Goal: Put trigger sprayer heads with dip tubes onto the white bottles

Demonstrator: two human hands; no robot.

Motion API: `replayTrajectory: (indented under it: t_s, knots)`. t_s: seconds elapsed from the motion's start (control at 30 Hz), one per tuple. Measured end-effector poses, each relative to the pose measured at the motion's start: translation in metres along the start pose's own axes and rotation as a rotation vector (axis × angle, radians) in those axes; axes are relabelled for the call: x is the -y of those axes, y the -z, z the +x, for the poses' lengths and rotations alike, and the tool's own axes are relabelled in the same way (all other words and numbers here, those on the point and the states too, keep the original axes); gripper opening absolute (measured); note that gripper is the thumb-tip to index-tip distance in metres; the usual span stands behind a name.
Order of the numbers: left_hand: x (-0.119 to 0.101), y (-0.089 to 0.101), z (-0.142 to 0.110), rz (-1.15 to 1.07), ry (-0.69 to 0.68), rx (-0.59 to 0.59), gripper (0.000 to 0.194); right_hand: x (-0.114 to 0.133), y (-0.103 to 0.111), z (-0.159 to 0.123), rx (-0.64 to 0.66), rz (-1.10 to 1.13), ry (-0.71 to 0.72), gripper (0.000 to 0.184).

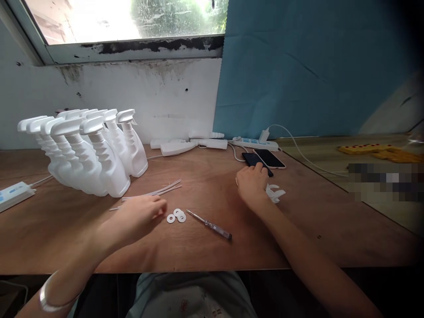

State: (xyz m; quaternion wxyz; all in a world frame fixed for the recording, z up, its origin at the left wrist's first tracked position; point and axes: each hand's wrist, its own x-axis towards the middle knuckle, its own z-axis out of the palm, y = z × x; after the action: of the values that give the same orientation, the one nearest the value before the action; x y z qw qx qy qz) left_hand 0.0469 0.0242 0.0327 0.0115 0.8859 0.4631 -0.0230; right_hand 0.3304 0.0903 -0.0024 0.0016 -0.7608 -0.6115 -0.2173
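My left hand (137, 217) hovers over the brown table, fingers loosely bent and a little apart, with nothing visible in them. Just right of its fingertips lie several white ring washers (171, 218). Thin pale tubes (168, 188) lie behind that hand, partly covered by it. A screwdriver with a clear handle (212, 226) rests between my two hands. My right hand (252, 183) is closed at the near edge of a dark phone (248, 158); its fingertips are hidden, so what it holds cannot be made out. White plastic pieces (274, 193) lie beside its wrist.
White spray bottles (112, 170) stand grouped at the left. More white sprayer parts (179, 147) lie by the wall. A second phone (269, 159) and a power strip (255, 143) with cables are at the back right. Another power strip (15, 195) sits far left.
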Motion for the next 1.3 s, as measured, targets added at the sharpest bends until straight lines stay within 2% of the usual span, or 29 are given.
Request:
replayTrajectory:
  t_s: [0.07, 0.2, 0.37, 0.5, 0.6, 0.7, 0.77, 0.83, 0.93, 1.1, 1.17, 1.3]
  knots:
    - [-0.003, -0.014, 0.028, -0.010, -0.151, 0.080, 0.011, 0.001, 0.000, 0.000, 0.016, 0.055, 0.023, 0.024]
    - [0.003, -0.030, 0.066, -0.023, -0.169, 0.150, 0.008, 0.003, 0.000, -0.002, -0.013, 0.097, 0.017, 0.027]
    - [0.010, -0.035, 0.072, -0.063, -0.098, 0.168, 0.007, 0.001, -0.001, -0.002, -0.046, 0.030, 0.077, 0.026]
    - [0.016, -0.041, 0.067, -0.151, -0.007, 0.133, 0.011, 0.011, -0.003, -0.007, 0.000, 0.105, 0.220, 0.023]
    - [0.023, -0.045, 0.066, -0.196, 0.032, 0.095, 0.012, 0.027, -0.006, -0.014, 0.031, 0.286, 0.387, 0.018]
    - [0.030, -0.046, 0.065, -0.270, 0.003, 0.095, 0.011, 0.045, -0.012, -0.023, -0.002, 0.580, 0.545, 0.011]
    - [0.033, -0.046, 0.064, -0.318, -0.030, 0.122, 0.016, 0.055, -0.018, -0.028, -0.032, 0.787, 0.592, 0.009]
    - [0.035, -0.046, 0.063, -0.356, -0.034, 0.124, 0.019, 0.062, -0.023, -0.033, -0.052, 0.958, 0.592, 0.016]
    - [0.035, -0.048, 0.063, -0.501, -0.042, 0.056, 0.022, 0.068, -0.029, -0.036, -0.055, 1.114, 0.596, 0.028]
    - [0.023, -0.052, 0.067, -1.007, -0.029, -0.148, 0.028, 0.075, -0.037, -0.039, -0.049, 1.247, 0.674, 0.030]
    - [0.017, -0.055, 0.069, -1.059, 0.020, -0.227, 0.028, 0.078, -0.040, -0.040, -0.055, 1.303, 0.710, 0.032]
    - [0.013, -0.064, 0.073, -0.983, 0.107, -0.321, 0.027, 0.081, -0.041, -0.043, -0.044, 1.378, 0.796, 0.036]
